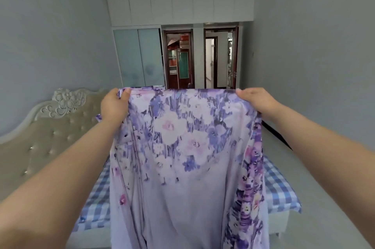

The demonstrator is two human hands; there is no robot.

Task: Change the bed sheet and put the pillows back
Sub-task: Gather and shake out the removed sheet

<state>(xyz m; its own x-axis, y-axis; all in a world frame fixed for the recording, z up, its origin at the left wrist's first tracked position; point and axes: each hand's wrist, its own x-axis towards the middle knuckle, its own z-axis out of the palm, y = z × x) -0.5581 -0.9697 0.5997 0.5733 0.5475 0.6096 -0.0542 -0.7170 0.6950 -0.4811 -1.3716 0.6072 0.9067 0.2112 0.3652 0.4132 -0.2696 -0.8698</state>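
A purple floral bed sheet [182,157] hangs in front of me, held up by its top edge at chest height. My left hand [114,104] pinches the top left corner, and my right hand [257,99] grips the top right corner. The sheet drapes down over the bed [95,198], which carries a blue and white checked cover. The hanging sheet hides most of the mattress. No pillows are in view.
A padded beige headboard [40,133] with a carved flower stands at the left. A wardrobe with frosted sliding doors [140,58] and white top cabinets fills the far wall, beside two open doorways [221,58]. Grey floor runs along the bed's right side.
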